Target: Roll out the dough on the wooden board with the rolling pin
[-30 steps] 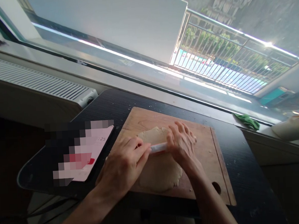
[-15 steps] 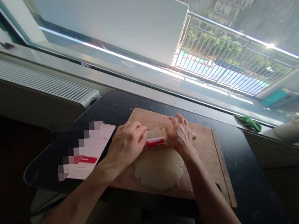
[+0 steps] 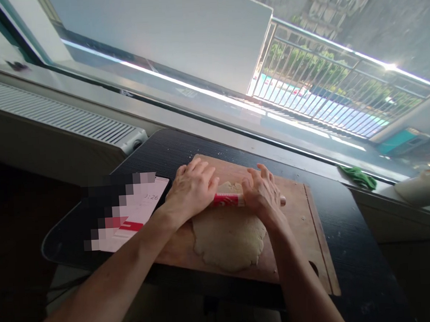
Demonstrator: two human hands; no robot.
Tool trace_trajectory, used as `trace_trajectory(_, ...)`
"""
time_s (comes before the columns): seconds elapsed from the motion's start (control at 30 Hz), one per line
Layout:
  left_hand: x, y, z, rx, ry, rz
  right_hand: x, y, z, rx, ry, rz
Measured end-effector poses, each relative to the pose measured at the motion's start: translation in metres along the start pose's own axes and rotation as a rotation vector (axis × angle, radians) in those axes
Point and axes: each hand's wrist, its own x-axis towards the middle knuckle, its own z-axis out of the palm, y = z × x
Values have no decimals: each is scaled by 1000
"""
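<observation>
A rolling pin (image 3: 228, 200) with a red and white label lies across the upper part of a flat, pale sheet of dough (image 3: 229, 238). My left hand (image 3: 194, 186) is over the pin's left end, its fingers loosely bent across the top and hiding that end. On the other side, my right hand (image 3: 261, 189) holds the right part, with the rounded wooden tip showing past it. The dough has an uneven edge and rests on a wooden cutting board (image 3: 295, 234).
A phone (image 3: 145, 204), partly pixelated, lies left of the board on the black table (image 3: 345, 235). Behind the table run a radiator (image 3: 69, 111) and a windowsill. A green cloth (image 3: 358, 176) and a whitish container (image 3: 421, 189) sit at the right.
Both hands and the rolling pin have shifted slightly. The pin has turned, so its label shows differently. My left hand's fingers have straightened from a tighter curl.
</observation>
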Motion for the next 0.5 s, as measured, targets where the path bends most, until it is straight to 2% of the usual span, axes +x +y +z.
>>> trace_trajectory(0.17,-58,21,-15,-31,-22,50,-77,6,-7,-55,86,-128)
trace_trajectory(0.23,-65,24,-17,-23,-27,63,-89,7,-8,-55,91,-157)
trace_trajectory(0.3,-51,21,-12,0,-22,55,-76,7,-6,-52,84,-144)
trace_trajectory(0.43,3,6,3,10,-11,2,-14,6,0,-29,20,-49)
trace_trajectory(0.5,15,3,6,8,-14,-24,0,5,1,-13,-3,-22)
